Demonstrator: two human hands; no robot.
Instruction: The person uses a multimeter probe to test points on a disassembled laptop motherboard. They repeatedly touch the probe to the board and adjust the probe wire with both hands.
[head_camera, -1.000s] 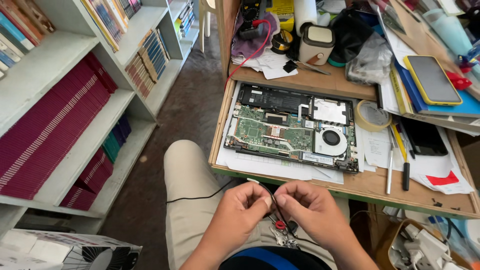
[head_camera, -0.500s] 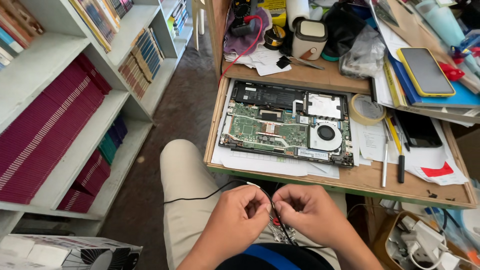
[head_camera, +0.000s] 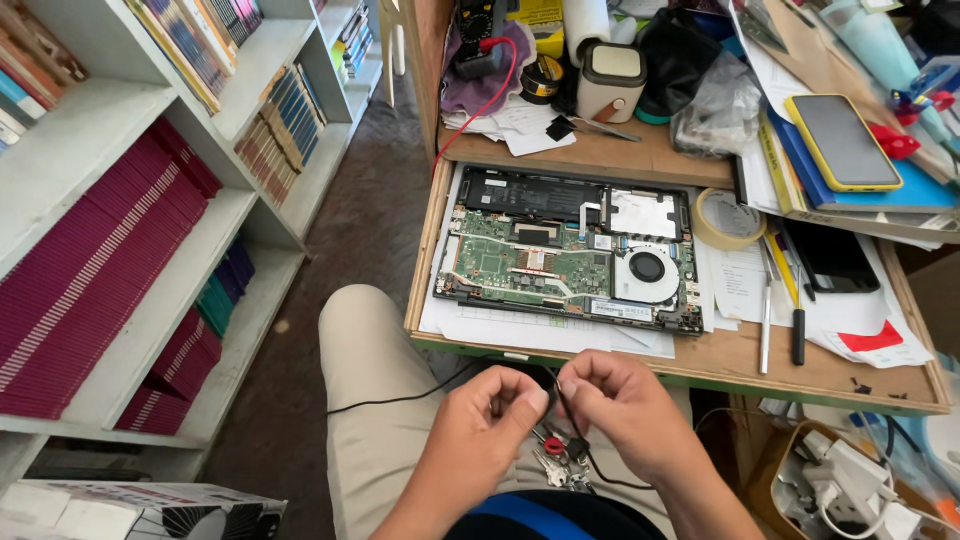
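Hands have risen; left hand (head_camera: 490, 415) and right hand (head_camera: 620, 405) pinch a thin black wire (head_camera: 400, 399), seemingly.

Opened laptop (head_camera: 567, 255) on desk (head_camera: 640, 160); tape roll (head_camera: 727, 218), phone (head_camera: 841, 142), bookshelf (head_camera: 150, 230).

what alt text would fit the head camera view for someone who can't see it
Seen from above, a seated person's left hand and right hand pinch a thin black wire over their lap, beside a bunch of keys. Ahead, an opened laptop lies circuit-side up on a cluttered wooden desk.
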